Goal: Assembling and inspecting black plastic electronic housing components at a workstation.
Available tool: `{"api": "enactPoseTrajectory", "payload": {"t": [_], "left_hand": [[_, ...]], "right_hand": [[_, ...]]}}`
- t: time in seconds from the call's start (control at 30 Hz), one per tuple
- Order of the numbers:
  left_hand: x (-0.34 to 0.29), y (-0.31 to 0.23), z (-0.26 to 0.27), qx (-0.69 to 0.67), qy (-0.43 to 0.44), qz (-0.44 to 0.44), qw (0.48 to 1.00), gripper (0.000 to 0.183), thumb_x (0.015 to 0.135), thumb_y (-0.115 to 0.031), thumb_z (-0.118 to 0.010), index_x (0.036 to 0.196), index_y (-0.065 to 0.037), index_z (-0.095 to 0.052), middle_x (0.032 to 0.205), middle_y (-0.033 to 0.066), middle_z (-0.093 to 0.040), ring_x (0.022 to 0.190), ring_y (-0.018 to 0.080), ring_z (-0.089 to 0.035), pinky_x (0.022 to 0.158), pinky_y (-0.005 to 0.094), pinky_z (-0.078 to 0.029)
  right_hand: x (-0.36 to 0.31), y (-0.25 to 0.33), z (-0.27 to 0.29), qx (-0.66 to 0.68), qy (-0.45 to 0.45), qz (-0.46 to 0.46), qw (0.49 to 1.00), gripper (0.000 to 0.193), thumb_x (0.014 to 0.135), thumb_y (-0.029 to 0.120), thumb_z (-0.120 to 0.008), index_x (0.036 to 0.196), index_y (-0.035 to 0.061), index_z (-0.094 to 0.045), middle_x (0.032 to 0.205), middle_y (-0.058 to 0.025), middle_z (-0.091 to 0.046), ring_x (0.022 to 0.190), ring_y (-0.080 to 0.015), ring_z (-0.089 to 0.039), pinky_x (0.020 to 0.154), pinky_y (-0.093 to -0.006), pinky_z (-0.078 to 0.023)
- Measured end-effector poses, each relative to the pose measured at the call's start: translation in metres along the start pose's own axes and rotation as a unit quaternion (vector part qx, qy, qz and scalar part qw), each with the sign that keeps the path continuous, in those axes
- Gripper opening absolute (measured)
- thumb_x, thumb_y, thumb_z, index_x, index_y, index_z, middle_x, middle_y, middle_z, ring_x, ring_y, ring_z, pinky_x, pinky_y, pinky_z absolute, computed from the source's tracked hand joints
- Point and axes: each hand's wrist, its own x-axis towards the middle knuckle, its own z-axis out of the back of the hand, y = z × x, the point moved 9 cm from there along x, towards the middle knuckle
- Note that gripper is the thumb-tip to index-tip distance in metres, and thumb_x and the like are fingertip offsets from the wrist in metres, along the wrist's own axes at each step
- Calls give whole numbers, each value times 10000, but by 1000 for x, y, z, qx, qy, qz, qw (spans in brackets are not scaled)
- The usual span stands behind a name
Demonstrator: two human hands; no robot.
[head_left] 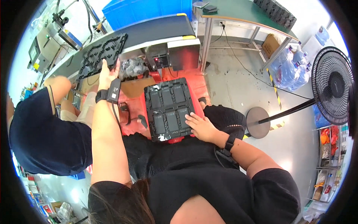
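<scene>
My left hand (107,77) is raised at the end of an outstretched arm, its fingers at the near edge of a black plastic tray (100,56) with cut-out compartments. Thumb and fingers appear to grip that edge; the fingertips are partly hidden. In front of my lap, a second black tray (151,108) lies over a red surface (197,80). Flat dark rectangular pieces (167,95) fill its compartments in two rows. My right hand (203,127) rests on the tray's right side near the front corner, fingers stretched out flat.
A conveyor (160,31) runs across the far side, with a blue bin (145,13) behind it. At left, close to my arm, sits another person in a dark shirt (48,134). A standing fan (333,86) and a green-topped table (242,15) are on the right.
</scene>
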Motion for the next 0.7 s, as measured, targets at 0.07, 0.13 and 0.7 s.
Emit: {"api": "enactPoseTrajectory", "payload": {"t": [0.07, 0.13, 0.7], "left_hand": [[5, -2, 19, 53, 15, 34, 998, 419, 866, -354, -554, 1128, -32, -497, 1033, 126, -588, 812, 237, -590, 605, 313, -514], [-3, 0, 37, 45, -4, 69, 997, 409, 865, -378, -546, 1113, -55, -510, 995, 100, -600, 752, 203, -583, 578, 287, -491], [-261, 126, 105, 662, -7, 114, 741, 427, 857, -359, -524, 1112, -17, -518, 830, 143, -594, 614, 235, -575, 535, 336, -488]], "right_hand": [[1, 1, 2, 1, -4, 4, 1000, 462, 821, 202, -528, 1253, 77, -421, 1401, -57, -292, 1307, -239, -252, 891, -521, -391], [1, 2, 3, 13, 9, -4, 1000, 483, 791, 202, -583, 1239, 89, -443, 1393, -50, -322, 1300, -220, -278, 902, -429, -374], [27, -80, 27, 342, -83, -356, 866, 618, 792, 571, -516, 933, -28, -575, 893, -177, -605, 886, -289, -589, 763, -388, -457]]}}
